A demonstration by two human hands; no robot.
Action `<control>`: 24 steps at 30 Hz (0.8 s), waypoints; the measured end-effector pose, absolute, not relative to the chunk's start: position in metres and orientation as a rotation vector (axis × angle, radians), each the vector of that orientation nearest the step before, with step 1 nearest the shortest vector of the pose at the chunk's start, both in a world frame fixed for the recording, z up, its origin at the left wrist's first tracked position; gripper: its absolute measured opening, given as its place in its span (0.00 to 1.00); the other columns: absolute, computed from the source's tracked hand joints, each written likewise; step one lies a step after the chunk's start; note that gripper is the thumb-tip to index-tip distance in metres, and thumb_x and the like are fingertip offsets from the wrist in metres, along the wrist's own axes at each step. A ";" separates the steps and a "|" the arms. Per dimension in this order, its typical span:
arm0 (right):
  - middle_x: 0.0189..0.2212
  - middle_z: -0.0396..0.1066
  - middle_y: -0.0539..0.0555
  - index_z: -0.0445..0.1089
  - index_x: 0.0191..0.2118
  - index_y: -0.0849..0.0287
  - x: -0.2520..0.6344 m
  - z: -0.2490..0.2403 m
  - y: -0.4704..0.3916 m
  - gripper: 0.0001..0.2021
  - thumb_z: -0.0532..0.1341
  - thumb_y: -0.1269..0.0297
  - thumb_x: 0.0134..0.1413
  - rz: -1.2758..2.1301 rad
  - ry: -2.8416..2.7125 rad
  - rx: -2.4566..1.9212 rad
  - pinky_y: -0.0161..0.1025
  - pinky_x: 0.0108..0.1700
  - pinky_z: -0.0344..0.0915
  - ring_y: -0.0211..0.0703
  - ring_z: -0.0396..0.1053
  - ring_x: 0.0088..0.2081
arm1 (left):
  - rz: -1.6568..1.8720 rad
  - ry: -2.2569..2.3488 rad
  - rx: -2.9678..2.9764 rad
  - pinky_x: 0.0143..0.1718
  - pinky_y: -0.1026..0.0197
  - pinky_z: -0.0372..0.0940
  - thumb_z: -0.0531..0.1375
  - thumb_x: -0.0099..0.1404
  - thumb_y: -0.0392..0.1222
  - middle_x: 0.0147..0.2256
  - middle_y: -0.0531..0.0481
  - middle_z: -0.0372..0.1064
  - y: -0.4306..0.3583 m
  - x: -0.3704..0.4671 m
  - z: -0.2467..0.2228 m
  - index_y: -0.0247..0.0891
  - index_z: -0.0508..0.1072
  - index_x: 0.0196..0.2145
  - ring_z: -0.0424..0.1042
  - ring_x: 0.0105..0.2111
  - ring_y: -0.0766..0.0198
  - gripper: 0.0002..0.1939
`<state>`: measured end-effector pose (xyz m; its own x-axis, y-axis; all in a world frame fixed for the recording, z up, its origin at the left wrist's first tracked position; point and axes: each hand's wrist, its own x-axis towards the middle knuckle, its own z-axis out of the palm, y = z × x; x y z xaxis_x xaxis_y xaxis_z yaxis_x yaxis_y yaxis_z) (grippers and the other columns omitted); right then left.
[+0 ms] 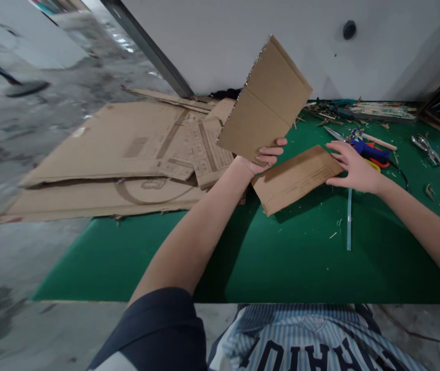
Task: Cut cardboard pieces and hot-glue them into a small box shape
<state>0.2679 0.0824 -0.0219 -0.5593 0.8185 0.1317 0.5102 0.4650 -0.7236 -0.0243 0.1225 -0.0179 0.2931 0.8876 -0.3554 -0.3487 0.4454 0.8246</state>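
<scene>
My left hand (268, 155) grips a flat brown cardboard piece (268, 100) by its lower corner, holding it raised and tilted above the table. That piece has a ragged left edge and crease lines. Below and to the right is a smaller cardboard strip (297, 180), set at a slant with a shadow under its front edge. At the strip's right end is my right hand (349, 167), thumb and fingers spread apart around the corner; whether they press on it is hard to make out. Close behind this hand are scissors (336, 135) and a blue glue gun (372, 152).
Large flattened cardboard sheets (127, 139) cover the table's left side and overhang it. A clear glue stick (349, 221) lies on the green table (301, 268). Wooden sticks and scraps (382, 111) line the wall. Clear glasses (426, 149) lie at right.
</scene>
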 end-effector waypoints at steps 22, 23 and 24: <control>0.48 0.72 0.51 0.63 0.40 0.50 0.246 -0.019 0.081 0.18 0.65 0.70 0.40 1.490 -0.931 -1.119 0.51 0.50 0.72 0.49 0.69 0.54 | 1.027 0.685 0.465 0.10 0.68 0.42 0.42 0.74 0.35 0.19 0.57 0.55 0.125 -0.034 -0.005 0.38 0.64 0.40 0.44 0.12 0.73 0.12; 0.46 0.72 0.49 0.64 0.39 0.49 0.250 -0.018 0.085 0.17 0.66 0.69 0.40 1.474 -0.925 -1.083 0.51 0.49 0.72 0.49 0.68 0.54 | 1.044 0.655 0.442 0.10 0.69 0.41 0.41 0.74 0.34 0.18 0.58 0.54 0.124 -0.034 -0.004 0.38 0.63 0.40 0.44 0.12 0.74 0.12; 0.45 0.73 0.48 0.64 0.38 0.49 0.253 -0.017 0.088 0.17 0.67 0.67 0.40 1.454 -0.923 -1.048 0.52 0.48 0.72 0.49 0.68 0.54 | 1.052 0.631 0.421 0.10 0.69 0.40 0.41 0.74 0.34 0.18 0.58 0.53 0.123 -0.034 -0.005 0.38 0.63 0.39 0.45 0.11 0.74 0.13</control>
<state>0.2534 0.0877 -0.0168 -0.0442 0.9914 -0.1232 -0.3100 -0.1308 -0.9417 -0.0337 0.1231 -0.0048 0.3470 0.8962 -0.2765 -0.6658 0.4430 0.6003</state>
